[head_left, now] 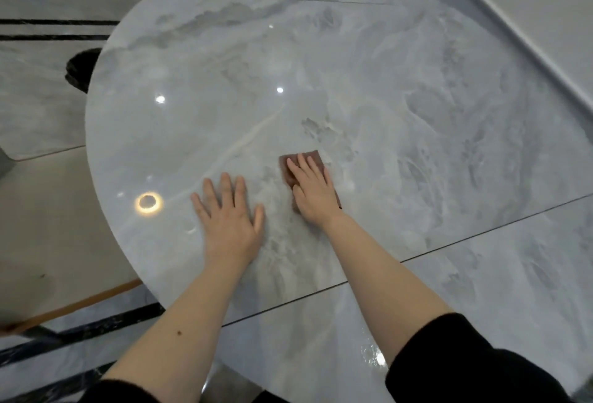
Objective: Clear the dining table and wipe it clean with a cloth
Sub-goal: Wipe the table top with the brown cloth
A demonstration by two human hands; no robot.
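1. Here, the right hand (313,189) presses flat, fingers straight, on the brown cloth (301,169) near the bench's (401,88) middle.
2. The left hand (228,213) rests spread on the bench, just left of the cloth.

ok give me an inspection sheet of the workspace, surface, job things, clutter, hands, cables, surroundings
surface: round grey marble-look table, glossy, lamp reflections on it, thin seams across it.
job's things: brown cloth lies flat on the table, mostly covered by the right hand.
clutter: nothing seen on the visible tabletop.
hands: left hand flat on the bare table, fingers spread; right hand presses on the cloth with straight fingers; black sleeves pushed up both forearms.
cables: nothing seen.
surroundings: tiled floor with dark stripes at left, dark round object partly hidden behind the table edge, pale wall trim at right.
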